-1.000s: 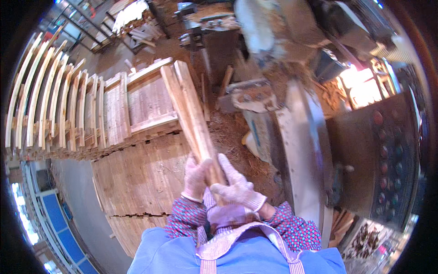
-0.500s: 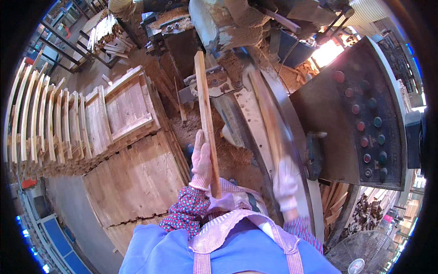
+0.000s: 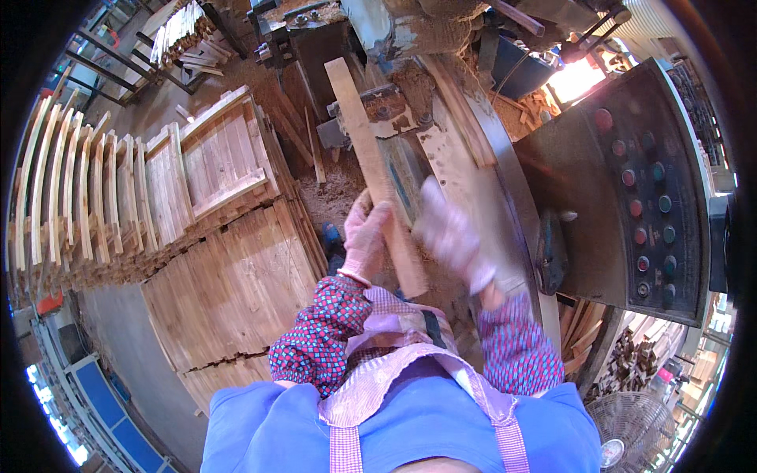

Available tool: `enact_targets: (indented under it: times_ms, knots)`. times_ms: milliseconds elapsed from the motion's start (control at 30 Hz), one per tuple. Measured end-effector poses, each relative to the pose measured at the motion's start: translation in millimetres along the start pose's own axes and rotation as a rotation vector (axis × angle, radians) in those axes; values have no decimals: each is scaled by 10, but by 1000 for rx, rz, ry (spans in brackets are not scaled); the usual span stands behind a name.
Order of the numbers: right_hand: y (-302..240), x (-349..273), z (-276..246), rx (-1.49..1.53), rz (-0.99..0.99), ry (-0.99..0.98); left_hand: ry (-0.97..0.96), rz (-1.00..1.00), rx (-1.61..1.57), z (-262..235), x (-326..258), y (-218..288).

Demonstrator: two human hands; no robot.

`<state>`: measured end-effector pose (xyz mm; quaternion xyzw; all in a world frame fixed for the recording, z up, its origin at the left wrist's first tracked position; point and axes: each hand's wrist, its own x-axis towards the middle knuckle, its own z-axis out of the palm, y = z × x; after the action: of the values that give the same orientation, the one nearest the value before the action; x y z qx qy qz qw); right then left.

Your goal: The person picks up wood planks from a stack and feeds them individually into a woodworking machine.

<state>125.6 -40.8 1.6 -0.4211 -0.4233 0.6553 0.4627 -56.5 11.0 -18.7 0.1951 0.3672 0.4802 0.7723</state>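
My left hand [image 3: 365, 236], in a pinkish work glove, grips a long narrow wooden slat [image 3: 371, 165] that points away from me toward the woodworking machine [image 3: 441, 150]. My right hand [image 3: 451, 232], also gloved and blurred by motion, hovers just right of the slat's near end, over the machine's metal table; it looks empty with fingers spread. The slat's far end lies near the sawdust-covered machine head [image 3: 394, 31].
Stacks of flat wooden panels [image 3: 236, 268] and rows of panels standing on edge [image 3: 87, 197] fill the left. A grey control box with round buttons [image 3: 639, 181] stands at the right. A fan [image 3: 623, 433] and scrap wood [image 3: 583, 331] sit lower right. Sawdust covers the floor [image 3: 335, 193].
The bundle held in both hands a second ago is now a single slat in my left hand. My right hand let go, swung to the right and is now coming back toward the slat.
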Motion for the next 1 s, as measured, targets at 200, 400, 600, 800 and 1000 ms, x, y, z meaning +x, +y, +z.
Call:
enact_targets:
  times_ms: [200,400,600,800,1000]
  knots:
    - [-159,-1336,606,-1013,203,482,-307,39,853,-70,-471,-254]
    - [546,-2243,82,-1442,190,735,324,162,1389,-1895,373,479]
    - [155,-537,-633,-1582,74,665,969,-171,2045,-4051,1475,2014]
    - [-71,282,-1301,-1815,5,554,1162,-332,2291,-5099,2274,2846]
    - [-224,1217,-1267,-1742,-138,534,1235,-219,2260,-5593,2412,2892]
